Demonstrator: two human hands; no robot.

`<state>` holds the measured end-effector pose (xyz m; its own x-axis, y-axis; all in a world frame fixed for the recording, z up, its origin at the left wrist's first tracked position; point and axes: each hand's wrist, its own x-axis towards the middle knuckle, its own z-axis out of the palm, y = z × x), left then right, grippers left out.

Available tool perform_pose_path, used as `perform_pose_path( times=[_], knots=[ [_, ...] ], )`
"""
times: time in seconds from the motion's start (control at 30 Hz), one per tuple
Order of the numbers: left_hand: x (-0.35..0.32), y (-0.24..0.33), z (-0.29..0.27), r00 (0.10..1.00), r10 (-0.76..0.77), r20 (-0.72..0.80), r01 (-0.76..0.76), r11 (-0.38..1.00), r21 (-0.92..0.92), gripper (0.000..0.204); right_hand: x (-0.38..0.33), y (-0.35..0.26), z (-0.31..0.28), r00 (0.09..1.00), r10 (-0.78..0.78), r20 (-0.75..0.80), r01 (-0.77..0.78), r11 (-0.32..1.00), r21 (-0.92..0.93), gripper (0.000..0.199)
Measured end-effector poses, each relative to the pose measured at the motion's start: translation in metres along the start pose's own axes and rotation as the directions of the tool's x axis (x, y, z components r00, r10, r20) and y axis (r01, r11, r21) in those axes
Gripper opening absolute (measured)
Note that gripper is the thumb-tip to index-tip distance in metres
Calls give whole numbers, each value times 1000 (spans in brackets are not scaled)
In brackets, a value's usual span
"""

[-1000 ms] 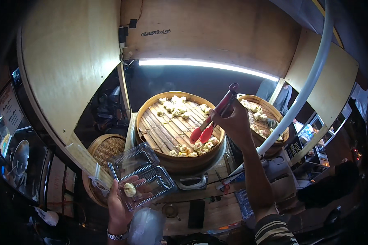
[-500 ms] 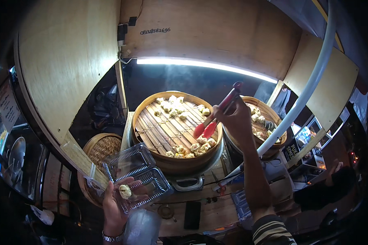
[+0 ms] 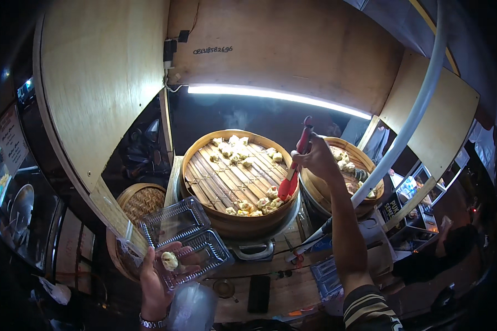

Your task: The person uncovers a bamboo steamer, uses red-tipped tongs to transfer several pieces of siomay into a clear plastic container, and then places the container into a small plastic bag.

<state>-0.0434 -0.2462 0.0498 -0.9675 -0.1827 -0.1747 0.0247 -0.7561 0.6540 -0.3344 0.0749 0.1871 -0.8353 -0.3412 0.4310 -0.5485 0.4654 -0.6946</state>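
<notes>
My left hand (image 3: pixel 157 276) supports an opened clear plastic box (image 3: pixel 212 252) from below, fingers visible through its base. One dumpling (image 3: pixel 169 261) lies inside the box. My right hand (image 3: pixel 318 159) is closed round red tongs (image 3: pixel 301 146). Their red tips are down at the dumplings (image 3: pixel 270 203) along the near right rim of a large round bamboo steamer (image 3: pixel 248 222); whether a dumpling is between the tips I cannot tell. More dumplings (image 3: pixel 233 150) sit toward the back of this steamer, on its slatted base.
A second bamboo steamer (image 3: pixel 345 207) with dumplings stands to the right, crossed by a slanting white pole (image 3: pixel 408 135). A woven lid (image 3: pixel 143 204) is at left. On the counter are a dark phone (image 3: pixel 259 294) and stacked clear boxes (image 3: pixel 327 278). A lit tube (image 3: pixel 276 96) hangs behind.
My right hand has brought the tongs down and slightly right, turned steeper, with the tips now closer together among the near dumplings. The left hand and box stay almost still.
</notes>
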Motion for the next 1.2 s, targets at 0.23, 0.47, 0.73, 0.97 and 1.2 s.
perform_pose_path(
  times=[0.23,0.47,0.73,0.97,1.2],
  knots=[
    [0,-1,-5,1000,12,-22,-12,1000,-13,65,9,-4,-11,986,-29,-162,23,999,-35,28],
    [11,-4,-7,996,-26,83,18,996,87,62,4,-46,-18,966,-23,-256,76,978,196,26],
    [15,-10,-4,980,-111,166,99,992,81,57,-40,-135,32,997,-80,-7,75,896,437,17],
    [0,-7,24,961,-131,243,91,981,169,62,-75,-187,76,973,-61,223,-25,931,364,28],
    [-26,6,17,973,-158,168,131,979,158,59,-125,-197,33,928,-334,-165,372,851,371,41]
  ],
)
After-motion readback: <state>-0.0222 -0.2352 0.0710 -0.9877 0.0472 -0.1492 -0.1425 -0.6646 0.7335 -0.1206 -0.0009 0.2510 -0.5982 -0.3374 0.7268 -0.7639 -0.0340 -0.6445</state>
